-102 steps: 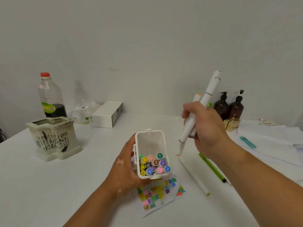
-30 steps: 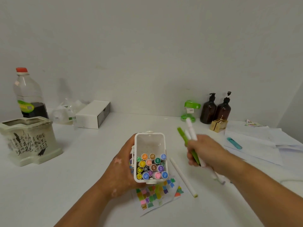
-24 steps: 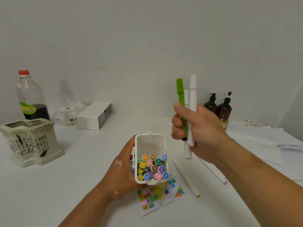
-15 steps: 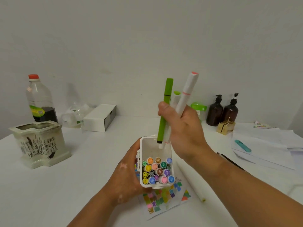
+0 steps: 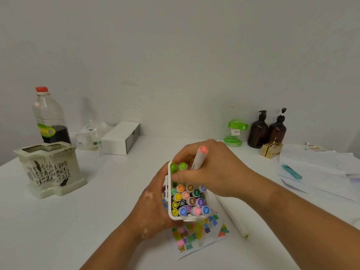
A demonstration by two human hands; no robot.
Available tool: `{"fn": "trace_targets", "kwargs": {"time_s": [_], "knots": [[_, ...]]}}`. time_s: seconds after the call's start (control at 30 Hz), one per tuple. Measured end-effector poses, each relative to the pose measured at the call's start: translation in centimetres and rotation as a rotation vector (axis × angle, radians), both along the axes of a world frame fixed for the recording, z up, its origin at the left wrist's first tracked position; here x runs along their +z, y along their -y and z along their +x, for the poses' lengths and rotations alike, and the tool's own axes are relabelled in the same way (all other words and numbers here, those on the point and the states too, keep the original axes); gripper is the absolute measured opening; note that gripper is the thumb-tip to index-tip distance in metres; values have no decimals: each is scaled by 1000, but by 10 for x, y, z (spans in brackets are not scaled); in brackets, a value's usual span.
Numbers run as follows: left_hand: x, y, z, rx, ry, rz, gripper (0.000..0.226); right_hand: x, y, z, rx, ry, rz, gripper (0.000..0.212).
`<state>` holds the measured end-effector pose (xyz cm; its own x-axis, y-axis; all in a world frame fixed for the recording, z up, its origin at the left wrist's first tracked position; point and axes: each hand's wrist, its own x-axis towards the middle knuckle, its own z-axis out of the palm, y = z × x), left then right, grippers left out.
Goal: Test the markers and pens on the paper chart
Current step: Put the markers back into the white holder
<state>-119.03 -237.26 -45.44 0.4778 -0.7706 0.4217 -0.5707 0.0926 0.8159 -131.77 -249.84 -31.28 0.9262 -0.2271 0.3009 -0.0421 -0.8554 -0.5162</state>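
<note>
My left hand [image 5: 153, 209] grips a white marker box [image 5: 171, 215] tilted toward me, with several coloured marker caps showing inside. My right hand [image 5: 210, 172] sits over the box's far end and holds three markers there: two with green caps [image 5: 178, 166] pushed down into the box, and a white marker with a pink cap [image 5: 200, 155] sticking up between my fingers. Under the box lies the paper chart [image 5: 196, 234] with rows of coloured swatches. One white marker [image 5: 236, 223] lies on the table to the right of the chart.
A ceramic pot [image 5: 48, 168], a plastic bottle [image 5: 48, 117] and a white carton [image 5: 120, 138] stand at the back left. Two brown pump bottles [image 5: 266, 129], a green container [image 5: 234, 132] and a gold box [image 5: 270, 150] stand at the back right. Loose papers [image 5: 321, 172] with a teal pen [image 5: 292, 171] lie right.
My right hand picked up three markers from the table, raised them and brought them down into the box. The left hand kept holding the box.
</note>
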Motion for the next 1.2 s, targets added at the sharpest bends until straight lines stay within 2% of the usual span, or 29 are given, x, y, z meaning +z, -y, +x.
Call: {"fn": "trace_targets", "kwargs": {"time_s": [0.17, 0.3, 0.37, 0.43, 0.57, 0.63, 0.77, 0.9, 1.03, 1.2], "knots": [[2, -1, -1, -10, -10, -21, 102, 13, 6, -4, -25, -45, 132, 30], [6, -3, -3, -8, 21, -56, 102, 25, 26, -13, -85, 123, 310, 11], [7, -3, -4, -9, 27, -63, 102, 24, 52, -26, -209, 203, 352, 3], [7, -3, -4, -6, 30, -70, 103, 10, 84, -42, -379, 134, 291, 8], [7, -1, -4, -13, 37, -73, 103, -50, 134, -72, -608, -421, -148, 16], [6, -1, -4, -8, 51, -69, 104, -79, 141, -79, -636, -552, -233, 15], [3, -1, -4, -13, 39, -55, 105, -110, 142, -81, -705, -577, -298, 21], [2, -1, -3, -6, 28, -45, 104, -118, 144, -74, -750, -545, -194, 25], [3, -1, -3, -7, 15, -38, 103, -118, 150, -65, -831, -509, -256, 30], [4, -1, -3, -1, 13, -41, 103, -127, 150, -62, -872, -545, -239, 33]]}}
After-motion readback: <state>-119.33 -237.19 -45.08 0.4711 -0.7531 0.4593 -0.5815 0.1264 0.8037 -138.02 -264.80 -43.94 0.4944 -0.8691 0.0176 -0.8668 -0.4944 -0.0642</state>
